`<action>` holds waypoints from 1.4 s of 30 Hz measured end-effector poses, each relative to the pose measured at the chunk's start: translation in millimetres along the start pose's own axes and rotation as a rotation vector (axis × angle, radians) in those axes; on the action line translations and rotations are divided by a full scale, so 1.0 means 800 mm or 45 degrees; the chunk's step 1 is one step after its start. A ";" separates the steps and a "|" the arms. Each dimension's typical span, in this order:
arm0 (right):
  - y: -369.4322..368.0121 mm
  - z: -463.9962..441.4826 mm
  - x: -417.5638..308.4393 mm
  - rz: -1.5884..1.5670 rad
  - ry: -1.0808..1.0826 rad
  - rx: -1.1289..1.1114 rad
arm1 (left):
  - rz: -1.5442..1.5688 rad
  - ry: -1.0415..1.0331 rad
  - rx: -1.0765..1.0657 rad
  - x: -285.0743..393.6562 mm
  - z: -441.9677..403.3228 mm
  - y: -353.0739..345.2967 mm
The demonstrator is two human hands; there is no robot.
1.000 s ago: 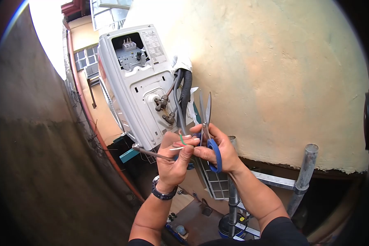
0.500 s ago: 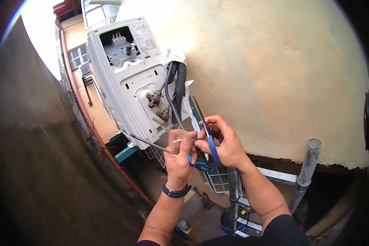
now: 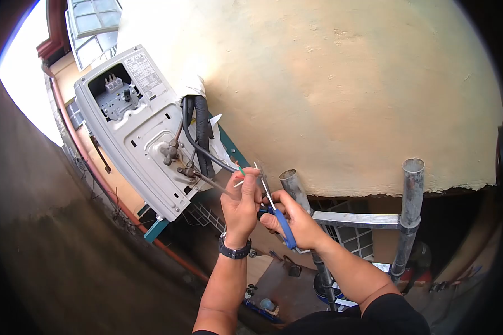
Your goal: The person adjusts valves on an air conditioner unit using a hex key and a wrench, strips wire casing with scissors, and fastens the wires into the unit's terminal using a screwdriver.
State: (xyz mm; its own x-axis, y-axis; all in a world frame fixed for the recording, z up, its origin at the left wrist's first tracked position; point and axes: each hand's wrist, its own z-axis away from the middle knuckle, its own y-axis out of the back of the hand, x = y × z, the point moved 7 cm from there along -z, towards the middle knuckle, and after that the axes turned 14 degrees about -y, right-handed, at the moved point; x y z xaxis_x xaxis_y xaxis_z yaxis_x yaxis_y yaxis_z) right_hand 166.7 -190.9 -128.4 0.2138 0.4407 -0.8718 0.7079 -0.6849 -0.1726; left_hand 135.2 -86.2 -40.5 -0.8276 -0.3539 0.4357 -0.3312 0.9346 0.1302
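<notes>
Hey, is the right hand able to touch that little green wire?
Probably yes: the green wire sticks out at the left hand, close to the right hand, though holding the scissors might make it awkward.

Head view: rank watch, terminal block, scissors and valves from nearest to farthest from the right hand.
1. Scissors, in the right hand.
2. Watch, lower left of it.
3. Valves, upper left, on the unit.
4. Terminal block, farther upper left, in the unit's opening.

Two hands (image 3: 240,212) (image 3: 303,224), one pair of scissors (image 3: 283,224) and one watch (image 3: 235,250) show near the centre. One air conditioner (image 3: 142,114) is left, two upright pipes (image 3: 296,191) (image 3: 411,201) right.
</notes>
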 end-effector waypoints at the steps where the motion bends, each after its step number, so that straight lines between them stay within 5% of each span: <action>1: -0.001 -0.005 0.004 0.028 -0.023 -0.008 | -0.023 -0.075 -0.021 0.005 -0.001 -0.003; 10: -0.004 -0.028 -0.011 0.018 0.082 -0.059 | -0.043 -0.200 -0.164 0.005 -0.004 0.010; 20: -0.021 -0.032 -0.025 0.142 0.205 -0.051 | 0.150 -0.011 -0.285 0.002 -0.007 0.034; 24: -0.017 -0.034 -0.021 0.184 0.182 0.015 | 0.069 -0.091 -0.334 -0.003 -0.006 0.039; 27: -0.018 -0.031 -0.018 0.237 -0.076 -0.060 | 0.096 -0.109 -0.377 -0.002 -0.007 0.038; 29: -0.012 -0.029 -0.020 0.119 0.188 0.072 | 0.113 -0.124 -0.399 0.002 -0.009 0.038; 38: 0.006 -0.003 -0.008 0.411 0.258 0.072 | 0.455 -0.016 -0.290 0.005 0.011 0.037; 41: 0.021 -0.013 0.064 -0.116 -0.105 0.028 | 0.844 -0.053 -0.208 0.020 0.013 0.046; 42: 0.023 -0.010 0.066 -0.119 -0.154 -0.001 | 0.697 -0.066 -0.238 0.026 0.012 0.052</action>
State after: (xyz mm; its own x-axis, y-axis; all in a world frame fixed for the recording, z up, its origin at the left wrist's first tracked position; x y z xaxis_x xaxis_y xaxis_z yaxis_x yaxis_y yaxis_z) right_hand 195.9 -175.5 -173.8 0.0644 0.4298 -0.9006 0.7213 -0.6437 -0.2556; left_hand 99.7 -55.5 -34.6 -0.8784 0.1860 0.4403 0.2334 0.9708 0.0554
